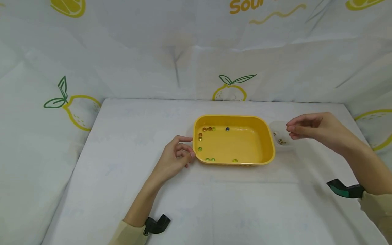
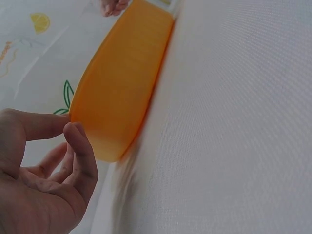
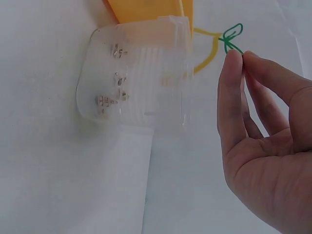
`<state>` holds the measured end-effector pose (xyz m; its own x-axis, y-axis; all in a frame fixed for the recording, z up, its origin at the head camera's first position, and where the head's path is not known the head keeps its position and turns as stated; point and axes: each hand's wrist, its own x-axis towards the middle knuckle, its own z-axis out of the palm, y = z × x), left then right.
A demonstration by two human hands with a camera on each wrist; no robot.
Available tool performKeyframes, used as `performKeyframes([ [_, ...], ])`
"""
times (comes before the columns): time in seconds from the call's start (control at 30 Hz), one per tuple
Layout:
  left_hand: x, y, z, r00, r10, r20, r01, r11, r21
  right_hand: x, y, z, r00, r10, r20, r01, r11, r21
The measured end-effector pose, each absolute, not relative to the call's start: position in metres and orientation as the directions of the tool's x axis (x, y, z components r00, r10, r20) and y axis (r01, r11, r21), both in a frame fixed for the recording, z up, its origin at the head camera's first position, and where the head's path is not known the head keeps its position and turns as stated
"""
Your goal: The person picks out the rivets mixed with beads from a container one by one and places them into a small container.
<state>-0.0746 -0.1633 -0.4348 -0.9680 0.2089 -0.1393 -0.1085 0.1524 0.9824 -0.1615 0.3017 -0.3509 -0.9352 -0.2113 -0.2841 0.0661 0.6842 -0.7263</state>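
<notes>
A yellow tray (image 1: 245, 146) lies on the white table, with small round glass-like beads (image 1: 200, 149) in green and amber and one blue bead (image 1: 227, 129) along its sides. My left hand (image 1: 176, 158) touches its left end, index finger and thumb at the rim, the other fingers loosely bent. To the tray's right stands a clear plastic box (image 3: 156, 73) with several small shiny metal pieces (image 3: 105, 101). Above the box's right side my right hand (image 1: 320, 131) pinches thumb and fingertips together on a tiny piece, mostly hidden between them.
Black wrist cameras (image 1: 157, 224) sit at both sleeve cuffs. A white cloth (image 1: 137, 61) printed with lemons hangs behind the table. The clear box stands right beside the tray's right end.
</notes>
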Motion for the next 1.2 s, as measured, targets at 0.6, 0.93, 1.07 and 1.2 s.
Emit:
performKeyframes([
  [0.6,-0.074,-0.162,-0.435,-0.969,0.205,-0.139,-0.107,0.160,0.981,-0.158,0.320,-0.367,-0.932,-0.237,-0.274,0.059,0.645,-0.762],
  [0.93,-0.074,-0.162,-0.435,-0.968,0.201,-0.149,-0.118,0.158,0.980,-0.157,0.319,-0.374,-0.935,-0.227,-0.272,0.064,0.646,-0.760],
  [1.07,-0.074,-0.162,-0.435,-0.968,0.202,-0.147,-0.117,0.156,0.981,-0.158,0.318,-0.374,-0.935,-0.207,-0.287,0.088,0.650,-0.755],
  [1.2,-0.074,-0.161,-0.434,-0.969,0.198,-0.150,-0.120,0.157,0.980,-0.159,0.318,-0.374,-0.935,-0.187,-0.303,0.108,0.662,-0.742],
])
